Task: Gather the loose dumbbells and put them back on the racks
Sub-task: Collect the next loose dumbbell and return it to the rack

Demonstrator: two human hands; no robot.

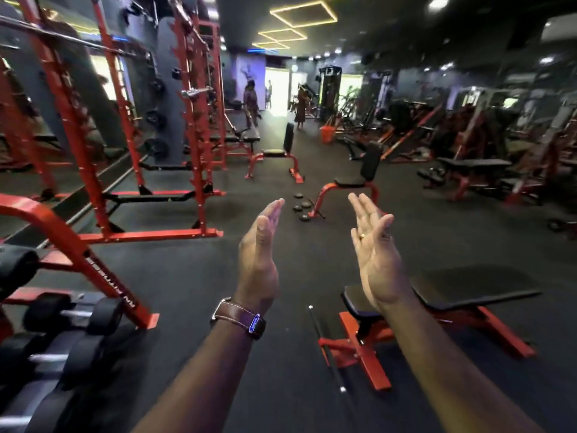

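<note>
My left hand [259, 260] and my right hand [374, 254] are raised in front of me, palms facing each other, fingers straight, nothing in either. A brown-strapped watch sits on my left wrist. Small black dumbbells [301, 206] lie loose on the dark floor beyond my fingertips, beside a red upright bench [352, 185]. At the lower left a dumbbell rack [18, 398] holds black dumbbells with chrome handles [73, 314].
Red squat racks [199, 126] line the left side by a mirror. A flat red bench [443, 301] and a black bar [324, 345] lie on the floor at the right. More benches and machines fill the right side. People stand far back near a bright doorway [276, 89].
</note>
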